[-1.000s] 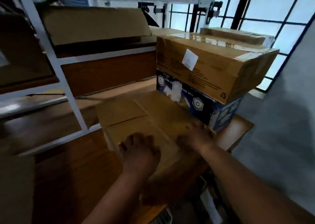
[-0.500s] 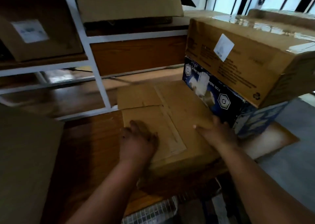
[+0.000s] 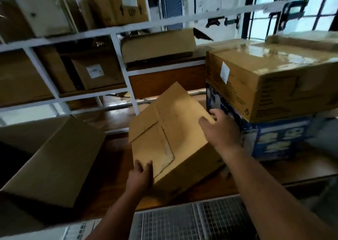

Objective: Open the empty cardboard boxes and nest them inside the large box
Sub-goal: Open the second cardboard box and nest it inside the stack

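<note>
Cardboard box point(image 3: 170, 135), tilted above the wooden shelf point(image 3: 109, 166) by 2 hands, looks light and stiff; left hand point(image 3: 140, 175) grips its near corner, right hand point(image 3: 219, 132) its far edge; flaps closed, corners hold best.

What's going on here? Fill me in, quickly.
A person is handling a closed cardboard box on a wooden table. The left hand holds its near corner and the right hand grips its far right edge, so the box sits tilted. Its top flaps are not yet opened. A large box lies to the left, and a taped brown box sits on a blue box to the right.
</note>
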Demonstrator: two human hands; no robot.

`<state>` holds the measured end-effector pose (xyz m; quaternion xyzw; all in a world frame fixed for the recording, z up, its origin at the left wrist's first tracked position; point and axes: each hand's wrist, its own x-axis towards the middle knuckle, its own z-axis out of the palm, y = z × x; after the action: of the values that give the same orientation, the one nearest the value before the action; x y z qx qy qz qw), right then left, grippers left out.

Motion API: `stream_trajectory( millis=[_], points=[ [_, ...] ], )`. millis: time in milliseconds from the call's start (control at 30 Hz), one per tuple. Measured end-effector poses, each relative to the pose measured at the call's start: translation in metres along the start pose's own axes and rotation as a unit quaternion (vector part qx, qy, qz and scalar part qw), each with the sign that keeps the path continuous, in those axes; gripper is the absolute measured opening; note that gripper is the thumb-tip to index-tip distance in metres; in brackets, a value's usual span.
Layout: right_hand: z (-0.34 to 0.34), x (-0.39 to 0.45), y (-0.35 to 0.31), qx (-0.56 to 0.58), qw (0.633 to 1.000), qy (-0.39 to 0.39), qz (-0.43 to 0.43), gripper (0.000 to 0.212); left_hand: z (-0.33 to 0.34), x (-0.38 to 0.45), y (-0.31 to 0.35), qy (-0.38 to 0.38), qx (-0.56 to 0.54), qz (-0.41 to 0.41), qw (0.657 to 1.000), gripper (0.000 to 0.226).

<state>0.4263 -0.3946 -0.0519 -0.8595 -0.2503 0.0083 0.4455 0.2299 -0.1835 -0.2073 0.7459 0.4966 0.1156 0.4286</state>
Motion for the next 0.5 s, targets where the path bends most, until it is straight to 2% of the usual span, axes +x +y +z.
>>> stream_trajectory(
  millis=[67,100,167,233,333,433,500],
  points=[
    [-0.001,-0.005,-0.034,-0.019,0.997,0.008,-0.072,0.054,0.007,-0.013,0.001,-0.051,-0.079,-0.042,0.995,0.04],
    [0.004,-0.01,-0.052,-0.034,0.994,0.02,-0.105,0.057,0.004,-0.022,0.005,-0.063,-0.099,-0.051,0.992,0.036],
    [0.019,-0.018,-0.071,-0.045,0.987,0.035,-0.148,0.05,0.0,-0.034,0.02,-0.069,-0.147,-0.055,0.985,0.039],
    [0.04,-0.029,-0.086,-0.058,0.979,0.032,-0.193,0.037,-0.015,-0.051,0.045,-0.043,-0.216,-0.041,0.975,0.043],
    [0.071,-0.052,-0.1,-0.057,0.965,0.017,-0.257,0.032,-0.052,-0.072,0.069,-0.029,-0.33,0.024,0.943,0.043],
    [0.089,-0.061,-0.106,-0.055,0.966,0.029,-0.252,0.033,-0.089,-0.072,0.092,-0.036,-0.34,0.08,0.936,0.047],
    [0.092,-0.054,-0.103,-0.099,0.976,0.082,-0.175,0.041,-0.106,-0.065,0.106,-0.035,-0.308,0.066,0.948,0.075]
  ],
)
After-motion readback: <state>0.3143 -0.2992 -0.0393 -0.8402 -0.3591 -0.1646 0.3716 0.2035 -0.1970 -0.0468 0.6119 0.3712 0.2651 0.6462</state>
